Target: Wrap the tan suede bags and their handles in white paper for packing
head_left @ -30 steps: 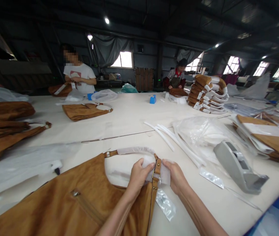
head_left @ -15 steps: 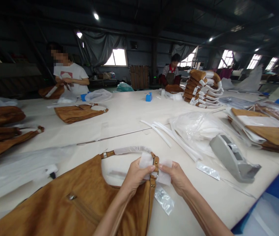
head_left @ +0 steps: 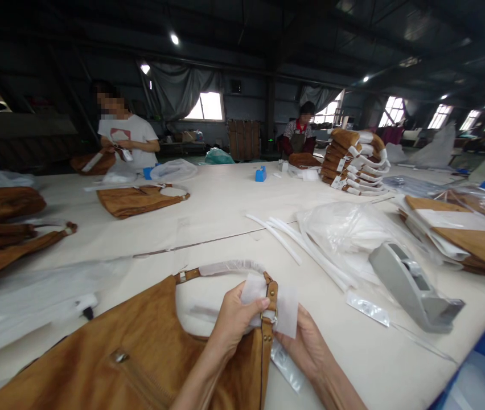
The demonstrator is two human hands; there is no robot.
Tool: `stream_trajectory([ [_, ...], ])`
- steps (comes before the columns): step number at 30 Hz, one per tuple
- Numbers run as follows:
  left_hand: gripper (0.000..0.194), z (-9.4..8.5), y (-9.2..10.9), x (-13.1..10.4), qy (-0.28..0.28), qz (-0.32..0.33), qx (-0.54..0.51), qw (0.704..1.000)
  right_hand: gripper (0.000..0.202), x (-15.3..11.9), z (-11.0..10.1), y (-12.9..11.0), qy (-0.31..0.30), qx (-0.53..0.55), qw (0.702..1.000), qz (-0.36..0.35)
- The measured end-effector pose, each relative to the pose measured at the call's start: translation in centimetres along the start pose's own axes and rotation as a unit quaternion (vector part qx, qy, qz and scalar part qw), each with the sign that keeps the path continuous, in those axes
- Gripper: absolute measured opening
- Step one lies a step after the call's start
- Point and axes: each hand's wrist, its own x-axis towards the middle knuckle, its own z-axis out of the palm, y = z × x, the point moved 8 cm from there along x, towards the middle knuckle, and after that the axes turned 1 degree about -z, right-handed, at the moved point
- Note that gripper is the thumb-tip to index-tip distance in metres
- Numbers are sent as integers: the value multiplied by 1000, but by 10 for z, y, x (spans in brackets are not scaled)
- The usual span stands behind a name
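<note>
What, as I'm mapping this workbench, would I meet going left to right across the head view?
Pile of brown bags, lone brown bag lying farther back, the person's left hand, their right hand, grey tape dispenser.

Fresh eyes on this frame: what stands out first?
Probably the big brown bag filling the lower left, with the left hand and right hand at its strap end, where a white sheet shows on both sides. Next, likely the grey tape dispenser at right on the white table, and the stack of brown bags farther back, right of centre.
</note>
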Motion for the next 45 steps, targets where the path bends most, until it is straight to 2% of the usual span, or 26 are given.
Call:
stream_trajectory([
  [4, 41, 2, 10, -4, 7, 16, 40, 999, 21, 1, 9, 2, -5, -29, 999, -32],
  [9, 32, 2, 14, -7, 21, 32, 103, 994, 32, 2, 12, 7, 41, -85, 994, -54],
  [15, 26, -8, 27, -16, 73, 85, 228, 967, 37, 3, 10, 13, 90, -147, 980, -97],
  [17, 31, -9, 27, -17, 53, 57, 184, 980, 38, 3, 7, 14, 103, -153, 977, -110],
  [20, 47, -10, 11, -16, 10, -71, 7, 997, 36, 4, 6, 16, 94, -127, 981, -110],
  [22, 47, -14, -2, -16, 31, -130, -80, 988, 34, 4, 7, 15, 82, -107, 985, -109],
  [23, 44, -15, -7, -16, 42, -136, -97, 985, 33, 4, 7, 15, 77, -101, 986, -109],
  [25, 42, -12, -12, -15, 46, -121, -97, 987, 32, 4, 9, 14, 73, -97, 987, -108],
  [31, 44, 18, -5, -23, -28, -25, -45, 998, 38, 2, 8, 15, 96, -126, 981, -110],
  [33, 48, 19, -4, -26, -20, -12, -19, 1000, 42, 2, 6, 13, 113, -149, 976, -114],
  [37, 56, 7, -14, -29, 63, -12, 29, 998, 46, 1, 2, 10, 148, -205, 959, -128],
  [39, 54, 5, -17, -30, 85, -5, 45, 995, 44, 1, 1, 6, 161, -242, 946, -145],
  [45, 42, 22, -14, -31, 30, 36, 42, 998, 25, -3, 2, 0, 189, -357, 899, -169],
])
